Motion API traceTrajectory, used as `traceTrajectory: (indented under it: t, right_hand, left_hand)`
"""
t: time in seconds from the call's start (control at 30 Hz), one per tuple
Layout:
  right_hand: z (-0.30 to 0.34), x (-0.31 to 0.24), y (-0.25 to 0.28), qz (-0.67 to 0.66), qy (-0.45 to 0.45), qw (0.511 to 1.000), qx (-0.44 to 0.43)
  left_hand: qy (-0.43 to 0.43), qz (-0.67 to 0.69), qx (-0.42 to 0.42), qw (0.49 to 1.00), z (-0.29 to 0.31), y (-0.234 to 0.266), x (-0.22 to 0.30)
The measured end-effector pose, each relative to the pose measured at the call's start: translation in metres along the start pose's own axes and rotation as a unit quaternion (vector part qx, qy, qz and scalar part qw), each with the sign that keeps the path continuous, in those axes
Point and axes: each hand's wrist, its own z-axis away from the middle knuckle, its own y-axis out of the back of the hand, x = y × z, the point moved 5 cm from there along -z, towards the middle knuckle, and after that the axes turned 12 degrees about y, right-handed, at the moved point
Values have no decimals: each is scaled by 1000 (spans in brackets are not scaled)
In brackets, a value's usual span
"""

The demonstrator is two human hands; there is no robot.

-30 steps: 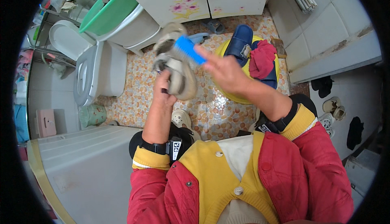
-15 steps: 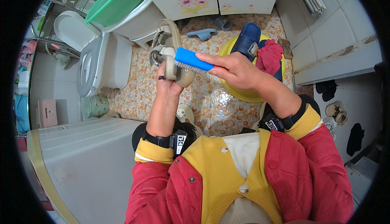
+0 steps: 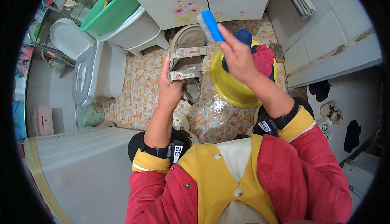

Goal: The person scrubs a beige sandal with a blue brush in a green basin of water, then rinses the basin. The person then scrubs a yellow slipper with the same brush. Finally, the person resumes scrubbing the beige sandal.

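Observation:
My left hand (image 3: 170,82) grips a beige strap sandal (image 3: 191,52) from its left side, its fingers partly hidden behind it. The sandal's straps and open top face up toward me, its toe end pointing away. In my right hand (image 3: 239,57) is a scrubbing brush (image 3: 211,26) with a blue back and pale bristles. The bristles face left, close to the sandal's toe end; whether they touch it I cannot tell. Below the right hand stands a yellow basin (image 3: 231,94), with a dark blue slipper (image 3: 243,36) and a pink-red cloth (image 3: 264,60) in it.
To the left are a toilet (image 3: 109,70) and a green basin (image 3: 109,17) on a white stool (image 3: 140,31). A flowered white cabinet (image 3: 174,1) stands ahead. A white appliance (image 3: 87,163) is near my left arm. Several shoes (image 3: 333,110) lie at right.
The sandal has been turned so its straps face me. My right hand has lifted the brush off the straps, up and to the right, with the bristles now toward the left.

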Motion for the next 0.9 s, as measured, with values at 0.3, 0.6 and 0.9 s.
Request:
traceTrajectory:
  t: [0.3,0.6,0.9]
  right_hand:
    - [0,-6,8,270,91,957,-49]
    - [4,-19,-4,244,146,943,-174]
    - [-10,19,16,-102,-34,993,-57]
  left_hand:
    - [-96,-297,101,945,9,-8,18]
    - [-126,-518,204,821,19,3,34]
    - [-212,-510,89,829,27,-13,51]
